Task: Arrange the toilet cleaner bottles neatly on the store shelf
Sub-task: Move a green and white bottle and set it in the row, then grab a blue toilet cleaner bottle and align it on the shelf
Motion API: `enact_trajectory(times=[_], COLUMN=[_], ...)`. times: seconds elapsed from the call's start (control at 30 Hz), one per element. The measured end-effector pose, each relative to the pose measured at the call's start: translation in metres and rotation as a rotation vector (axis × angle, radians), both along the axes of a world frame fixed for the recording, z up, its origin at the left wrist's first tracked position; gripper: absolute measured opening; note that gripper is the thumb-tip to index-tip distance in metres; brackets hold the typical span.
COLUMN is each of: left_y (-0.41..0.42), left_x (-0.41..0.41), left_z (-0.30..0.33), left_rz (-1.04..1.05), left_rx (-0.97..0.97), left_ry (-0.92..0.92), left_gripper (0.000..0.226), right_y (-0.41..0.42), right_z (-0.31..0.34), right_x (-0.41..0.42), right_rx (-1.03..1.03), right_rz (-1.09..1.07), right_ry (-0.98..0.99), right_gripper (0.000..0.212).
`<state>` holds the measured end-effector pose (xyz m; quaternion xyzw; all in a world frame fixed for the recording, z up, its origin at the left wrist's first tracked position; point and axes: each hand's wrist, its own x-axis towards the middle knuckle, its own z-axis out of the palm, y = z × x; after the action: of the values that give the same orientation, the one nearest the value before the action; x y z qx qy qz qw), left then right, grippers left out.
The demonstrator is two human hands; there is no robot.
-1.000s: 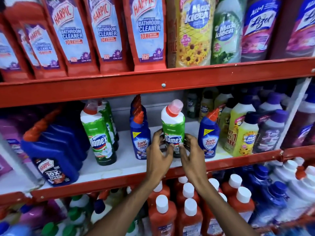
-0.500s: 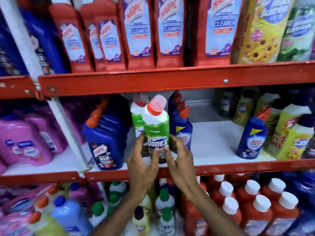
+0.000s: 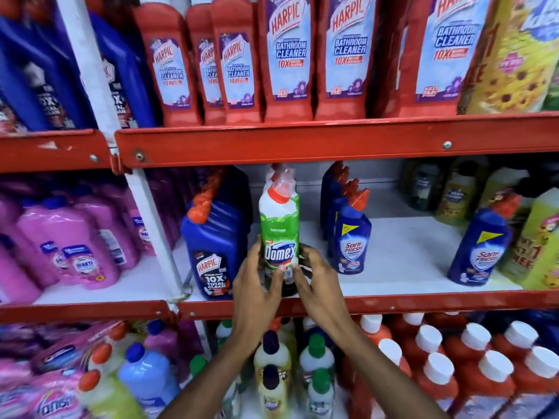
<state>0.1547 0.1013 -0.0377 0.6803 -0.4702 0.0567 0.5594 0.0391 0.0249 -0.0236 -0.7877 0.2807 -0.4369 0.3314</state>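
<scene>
So the green Domex bottle (image 3: 279,234) was being held low on its body, near the front lip of the middle shelf (image 3: 408,255). The left hand (image 3: 257,285) was wrapped round one side and the right hand (image 3: 314,282) round the other, fingers curled in on the label and the dark base, so both were closed on it. It couldn't be told whether the base was resting on the board or just lifted.

At least 1 more pink-capped bottle was seen directly behind the held one, so a row was probably being built there. To get it done well, the bottle would best be kept upright, label turned forward, and nudged straight back until it lined up with that row, with the grip kept low so the tall neck wasn't tipped.

Just to the left of the grip, the big blue Harpic jug (image 3: 213,249) was standing very close, and knuckles could easily be caught on it. To the right, a file of Sani Fresh bottles (image 3: 351,237) was set near, with open white board beyond it, and 1 lone Sani Fresh bottle (image 3: 479,246) well off to the right, probably needing to be moved over too.
</scene>
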Motion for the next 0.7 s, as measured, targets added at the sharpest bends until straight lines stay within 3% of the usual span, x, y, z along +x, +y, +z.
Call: enact_trajectory(times=[0.2, 0.3, 0.43, 0.57, 0.7], left_y=[0.002, 0.0, -0.019, -0.047, -0.079], left_x=[-0.012, -0.032, -0.061, -0.092, -0.128], left_z=[-0.003, 0.005, 0.009, 0.006, -0.004], left_rz=[0.068, 0.146, 0.13, 0.056, -0.085], left_rx=[-0.079, -0.193, -0.125, -0.019, -0.005], left_ry=[0.003, -0.223, -0.565, -0.69, -0.709], left_gripper=[0.069, 0.062, 0.061, 0.065, 0.062], right_y=[-0.002, -0.008, -0.027, -0.052, -0.076], right_z=[0.002, 0.003, 0.002, -0.005, -0.013], right_x=[-0.026, -0.053, -0.091, -0.132, -0.178], right_rx=[-0.089, -0.245, -0.518, -0.57, -0.521], right_rz=[-0.06, -0.181, -0.329, -0.48, -0.59], right_ry=[0.078, 0.135, 0.307, 0.491, 0.525], right_gripper=[0.047, 0.052, 0.062, 0.071, 0.07])
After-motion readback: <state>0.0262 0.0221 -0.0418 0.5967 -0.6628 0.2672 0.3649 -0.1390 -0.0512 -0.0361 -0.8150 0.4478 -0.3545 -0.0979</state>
